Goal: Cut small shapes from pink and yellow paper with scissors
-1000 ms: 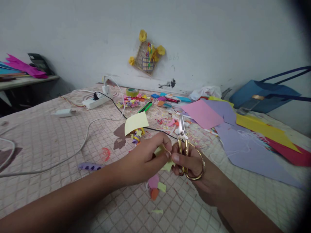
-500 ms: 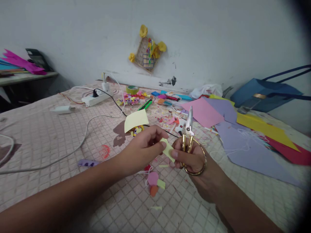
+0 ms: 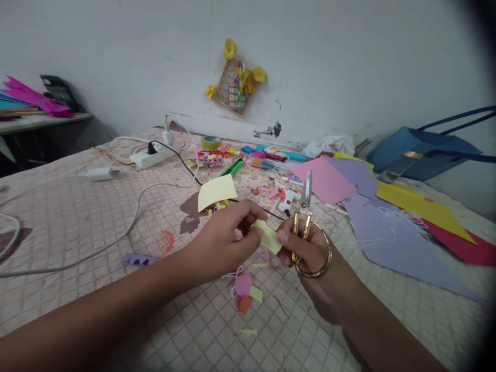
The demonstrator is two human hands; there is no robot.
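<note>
Between my two hands is a small piece of pale yellow paper (image 3: 268, 238). My left hand (image 3: 236, 232) pinches its left end between thumb and fingers. At the right end, the thumb and fingers of my right hand (image 3: 306, 248) grip it too. That same hand also carries gold-handled scissors (image 3: 306, 206), blades pointing up and closed together, a loop round the fingers. Below on the cloth lie a pink paper disc (image 3: 243, 285), an orange paper piece (image 3: 244, 304) and a pale yellow strip (image 3: 256, 294). Past my left hand a larger pale yellow sheet (image 3: 217, 192) leans over a small colourful item.
A power strip (image 3: 153, 156) with cables lies at the back left. Behind my hands are a green cutter (image 3: 231, 167), a tape roll (image 3: 211, 143), a glue gun (image 3: 289, 200) and many scraps. Coloured sheets (image 3: 387, 227) and a blue bag (image 3: 418, 152) fill the right.
The small yellow paper has turned slightly and shows more of its face between my fingers. The scissors in my right hand have tilted a little to the right.
</note>
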